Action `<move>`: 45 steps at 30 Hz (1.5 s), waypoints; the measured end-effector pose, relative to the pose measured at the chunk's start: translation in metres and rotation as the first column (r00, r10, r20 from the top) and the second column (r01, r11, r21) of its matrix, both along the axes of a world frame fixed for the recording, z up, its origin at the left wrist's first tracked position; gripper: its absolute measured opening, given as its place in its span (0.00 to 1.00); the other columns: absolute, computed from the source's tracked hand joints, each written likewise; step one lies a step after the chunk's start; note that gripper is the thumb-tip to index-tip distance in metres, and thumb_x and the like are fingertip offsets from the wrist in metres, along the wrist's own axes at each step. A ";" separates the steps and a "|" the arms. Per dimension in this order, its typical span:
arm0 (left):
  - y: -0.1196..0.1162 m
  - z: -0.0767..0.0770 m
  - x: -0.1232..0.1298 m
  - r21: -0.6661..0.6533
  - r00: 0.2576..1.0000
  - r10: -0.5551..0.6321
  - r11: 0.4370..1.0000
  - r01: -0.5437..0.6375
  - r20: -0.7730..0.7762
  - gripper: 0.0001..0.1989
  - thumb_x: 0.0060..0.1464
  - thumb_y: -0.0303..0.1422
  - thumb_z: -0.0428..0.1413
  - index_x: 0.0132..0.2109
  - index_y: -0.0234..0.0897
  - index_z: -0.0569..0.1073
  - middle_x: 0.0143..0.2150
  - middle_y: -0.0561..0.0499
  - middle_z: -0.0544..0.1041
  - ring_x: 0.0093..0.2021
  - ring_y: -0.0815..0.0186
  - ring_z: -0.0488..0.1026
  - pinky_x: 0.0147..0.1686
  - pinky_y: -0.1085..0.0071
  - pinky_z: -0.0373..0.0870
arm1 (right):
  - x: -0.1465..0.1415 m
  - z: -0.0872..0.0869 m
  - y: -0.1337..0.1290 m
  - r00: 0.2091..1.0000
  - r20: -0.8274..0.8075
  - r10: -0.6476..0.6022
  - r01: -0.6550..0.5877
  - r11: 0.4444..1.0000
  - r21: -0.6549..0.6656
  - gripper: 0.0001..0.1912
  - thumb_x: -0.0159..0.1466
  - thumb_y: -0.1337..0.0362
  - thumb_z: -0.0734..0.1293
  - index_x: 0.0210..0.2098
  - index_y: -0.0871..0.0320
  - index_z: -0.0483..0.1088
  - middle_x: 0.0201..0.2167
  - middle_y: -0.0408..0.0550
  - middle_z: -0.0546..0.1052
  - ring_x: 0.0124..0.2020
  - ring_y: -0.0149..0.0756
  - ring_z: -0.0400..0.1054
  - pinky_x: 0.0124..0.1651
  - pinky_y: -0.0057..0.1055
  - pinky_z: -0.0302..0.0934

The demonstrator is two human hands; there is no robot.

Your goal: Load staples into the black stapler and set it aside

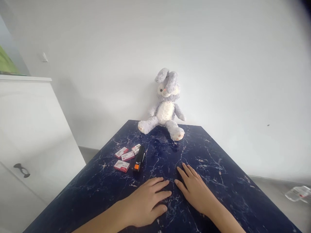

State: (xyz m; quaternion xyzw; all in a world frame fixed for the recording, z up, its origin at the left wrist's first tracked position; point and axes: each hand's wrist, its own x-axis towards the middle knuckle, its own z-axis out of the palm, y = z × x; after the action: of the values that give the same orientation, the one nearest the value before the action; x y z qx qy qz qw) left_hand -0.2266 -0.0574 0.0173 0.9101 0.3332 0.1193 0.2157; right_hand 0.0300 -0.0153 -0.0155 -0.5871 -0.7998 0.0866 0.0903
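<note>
My left hand (pixel 148 201) lies flat on the dark blue marbled table (pixel 213 161), fingers spread and holding nothing. To its right, my right hand (pixel 193 186) also rests on the tabletop with its fingers apart. A black stapler (pixel 139 157) with an orange end lies just beyond my left hand, apart from it. Left of the stapler are several small red-and-white boxes, among them a front box (pixel 121 166), a middle box (pixel 127 156) and a back-left box (pixel 121 152). Another small box (pixel 136 149) sits against the stapler, partly hidden by it.
A grey plush rabbit (pixel 166 111) sits at the table's far edge, leaning on the white wall (pixel 230 64). On the left stands a white cabinet (pixel 31 129) with a dark handle (pixel 21 170). A clear plastic container (pixel 298 193) lies on the floor at right.
</note>
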 end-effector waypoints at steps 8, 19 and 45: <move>0.001 -0.006 -0.001 -0.012 0.999 0.007 1.000 -0.007 0.034 0.25 0.66 0.41 0.48 0.68 0.52 0.59 0.72 0.54 0.53 0.72 0.50 0.48 0.67 0.47 0.52 | 0.003 0.002 -0.003 1.000 0.008 0.006 -0.005 1.000 -0.030 0.38 0.69 0.40 0.49 0.69 0.55 0.53 0.72 0.52 0.48 0.72 0.53 0.38 0.71 0.50 0.40; 0.002 -0.005 -0.001 -0.035 1.000 0.008 0.999 -0.007 0.017 0.25 0.67 0.42 0.48 0.68 0.53 0.59 0.72 0.54 0.53 0.72 0.49 0.47 0.67 0.45 0.52 | 0.003 0.003 -0.005 1.000 0.003 0.003 -0.003 0.999 -0.042 0.38 0.69 0.40 0.48 0.70 0.54 0.52 0.72 0.51 0.47 0.72 0.52 0.38 0.70 0.51 0.41; 0.013 0.003 -0.008 0.255 0.993 0.099 0.960 -0.111 0.057 0.20 0.64 0.37 0.51 0.61 0.51 0.70 0.64 0.53 0.69 0.69 0.48 0.51 0.65 0.43 0.53 | 0.001 0.009 -0.008 1.000 0.007 -0.001 0.001 0.998 -0.066 0.38 0.69 0.40 0.48 0.70 0.53 0.51 0.73 0.49 0.46 0.72 0.51 0.37 0.71 0.50 0.40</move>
State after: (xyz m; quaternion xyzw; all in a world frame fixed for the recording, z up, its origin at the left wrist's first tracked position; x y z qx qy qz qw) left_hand -0.2341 -0.0440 0.0208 0.9086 0.3579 0.1929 0.0960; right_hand 0.0311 -0.0237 -0.0066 -0.5905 -0.7965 0.1106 0.0682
